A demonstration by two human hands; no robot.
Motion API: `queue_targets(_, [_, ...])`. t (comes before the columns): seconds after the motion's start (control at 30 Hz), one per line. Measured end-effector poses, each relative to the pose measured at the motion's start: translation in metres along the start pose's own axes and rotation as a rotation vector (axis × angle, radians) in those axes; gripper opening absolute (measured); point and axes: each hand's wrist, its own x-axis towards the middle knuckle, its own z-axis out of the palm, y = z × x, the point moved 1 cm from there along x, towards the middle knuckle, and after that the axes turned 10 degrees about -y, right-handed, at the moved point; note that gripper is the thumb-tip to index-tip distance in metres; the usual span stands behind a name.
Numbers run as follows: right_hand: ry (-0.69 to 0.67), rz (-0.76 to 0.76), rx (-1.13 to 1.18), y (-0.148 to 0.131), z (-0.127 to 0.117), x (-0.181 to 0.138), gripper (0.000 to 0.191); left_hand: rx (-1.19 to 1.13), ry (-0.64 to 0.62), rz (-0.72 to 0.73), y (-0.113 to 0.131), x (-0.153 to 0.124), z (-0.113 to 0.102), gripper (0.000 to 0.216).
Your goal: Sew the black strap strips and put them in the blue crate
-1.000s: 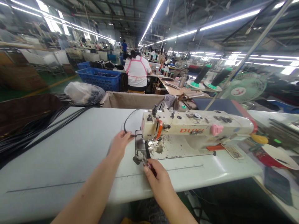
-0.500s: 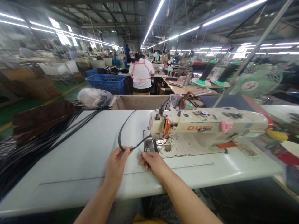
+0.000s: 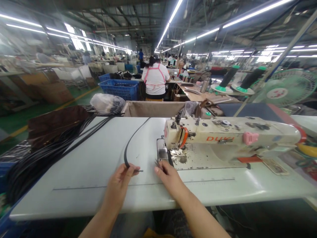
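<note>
Between the fingers and thumb of my left hand (image 3: pixel 123 177) is the end of a narrow black strap (image 3: pixel 125 150). The strap curves up and away over the white table, its short tip pointing right past my thumb. My right hand (image 3: pixel 167 173) is closed round a small tool that looks like thread snips (image 3: pixel 157 163); only its thin pointed tips show, the rest being hidden in my palm. This hand lies just in front of the needle area of the sewing machine (image 3: pixel 213 134), apart from the strap's end.
A heap of black straps (image 3: pixel 37 168) hangs over the table's left side, beside brown material (image 3: pixel 54 127). A ruler line (image 3: pixel 81 188) runs along the table front. Behind are a fabric-lined bin (image 3: pixel 153 107), a blue crate (image 3: pixel 120 88), a seated co-worker (image 3: pixel 155 79) and a fan (image 3: pixel 284 91).
The strap piece that ran from my left hand to the machine's needle area no longer shows there. My hands have moved farther apart. The view has turned slightly left.
</note>
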Motion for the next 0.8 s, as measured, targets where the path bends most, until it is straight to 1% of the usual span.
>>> queue_targets(0.07, [0.181, -0.055, -0.478, 0.002, -0.008, -0.015, 0.016, 0.033, -0.039, -0.023, 0.0, 0.003, -0.012, 0.05])
queue_targets(0.1, [0.267, -0.063, -0.729, 0.003, -0.011, -0.023, 0.004, 0.063, -0.057, -0.046, 0.001, 0.005, -0.02, 0.054])
queue_targets(0.13, [0.33, -0.046, -0.939, 0.005, -0.014, -0.031, 0.013, 0.109, -0.074, -0.074, 0.001, 0.007, -0.028, 0.056])
queue_targets(0.17, [0.357, -0.004, -1.08, 0.008, -0.016, -0.037, 0.029, 0.174, -0.087, -0.102, 0.001, 0.009, -0.036, 0.058])
queue_targets(0.2, [0.356, 0.049, -1.178, 0.012, -0.018, -0.042, 0.043, 0.253, -0.102, -0.126, 0.001, 0.011, -0.046, 0.059])
queue_targets(0.23, [0.324, 0.104, -1.244, 0.015, -0.02, -0.047, 0.053, 0.328, -0.123, -0.138, 0.001, 0.013, -0.055, 0.058])
queue_targets(0.27, [0.276, 0.153, -1.292, 0.019, -0.021, -0.05, 0.058, 0.388, -0.15, -0.155, -0.001, 0.015, -0.066, 0.058])
queue_targets(0.33, [0.184, 0.216, -1.358, 0.023, -0.021, -0.053, 0.057, 0.456, -0.178, -0.205, -0.006, 0.019, -0.088, 0.059])
queue_targets(0.4, [0.137, 0.236, -1.406, 0.025, -0.021, -0.053, 0.054, 0.538, -0.139, -0.238, -0.01, 0.023, -0.113, 0.066])
queue_targets(0.47, [0.119, 0.24, -1.438, 0.024, -0.021, -0.052, 0.053, 0.668, -0.056, -0.224, -0.011, 0.027, -0.14, 0.068])
queue_targets(0.53, [0.118, 0.228, -1.452, 0.025, -0.022, -0.05, 0.053, 0.789, 0.012, -0.193, -0.008, 0.027, -0.169, 0.06])
queue_targets(0.6, [0.128, 0.199, -1.449, 0.027, -0.024, -0.049, 0.052, 0.883, 0.063, -0.183, 0.001, 0.025, -0.199, 0.052])
queue_targets(0.67, [0.136, 0.155, -1.435, 0.034, -0.028, -0.047, 0.05, 0.968, 0.142, -0.214, 0.012, 0.017, -0.232, 0.051])
queue_targets(0.7, [0.138, 0.13, -1.424, 0.038, -0.03, -0.046, 0.049, 1.019, 0.2, -0.238, 0.019, 0.01, -0.25, 0.052])
queue_targets(0.8, [0.171, 0.043, -1.397, 0.051, -0.036, -0.044, 0.049, 1.198, 0.434, -0.324, 0.034, -0.018, -0.308, 0.056])
